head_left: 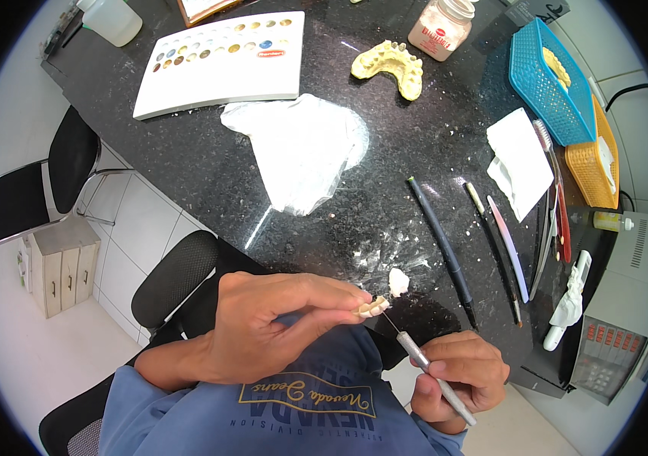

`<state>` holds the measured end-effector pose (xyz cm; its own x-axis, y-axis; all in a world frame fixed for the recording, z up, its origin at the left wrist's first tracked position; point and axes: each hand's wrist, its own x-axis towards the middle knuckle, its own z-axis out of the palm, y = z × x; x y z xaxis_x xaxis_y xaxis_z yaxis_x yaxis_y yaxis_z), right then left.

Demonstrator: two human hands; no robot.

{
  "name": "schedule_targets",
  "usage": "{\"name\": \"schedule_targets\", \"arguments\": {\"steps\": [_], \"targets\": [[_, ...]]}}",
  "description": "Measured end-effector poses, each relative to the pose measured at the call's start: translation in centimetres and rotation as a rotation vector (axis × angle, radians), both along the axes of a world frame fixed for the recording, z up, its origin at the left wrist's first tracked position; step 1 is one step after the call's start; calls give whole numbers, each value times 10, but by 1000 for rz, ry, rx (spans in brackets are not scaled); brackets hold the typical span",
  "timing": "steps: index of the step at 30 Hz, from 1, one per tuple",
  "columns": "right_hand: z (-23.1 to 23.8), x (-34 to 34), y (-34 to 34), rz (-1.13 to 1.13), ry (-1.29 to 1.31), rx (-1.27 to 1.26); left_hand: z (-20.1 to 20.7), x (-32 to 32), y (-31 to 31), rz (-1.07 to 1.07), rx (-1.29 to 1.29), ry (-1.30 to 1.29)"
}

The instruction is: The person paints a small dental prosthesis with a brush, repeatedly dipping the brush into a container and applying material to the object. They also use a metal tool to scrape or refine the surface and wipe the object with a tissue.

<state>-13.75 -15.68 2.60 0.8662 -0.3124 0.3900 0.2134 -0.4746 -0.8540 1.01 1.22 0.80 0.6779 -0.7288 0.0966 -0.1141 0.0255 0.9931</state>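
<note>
Between the thumb and fingertips of my left hand [274,327] is a short row of cream-coloured dental teeth [373,307], held near the table's front edge. My right hand [461,372] grips a metal-handled dental probe [413,349] like a pen. Its thin tip points up at the teeth and appears to reach their lower edge; whether it touches, I cannot tell. Just beyond the teeth lies a small white lump [398,282] on the dark speckled table [384,205], amid white powder smears.
A black pen-like tool [442,239], brushes and a lilac-handled tool [508,247] lie to the right, by a folded tissue [520,159]. Farther back are a yellowish dental arch model [388,67], a pink-powder jar [439,34], a blue basket [540,99], a sample board [217,83] and crumpled white sheet [293,148].
</note>
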Motion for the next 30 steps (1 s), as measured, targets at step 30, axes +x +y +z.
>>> {"name": "schedule_targets", "arguments": {"steps": [30], "targets": [[-2,-4,0,-14,-25,7,2,1,1,-6,27,-27]]}}
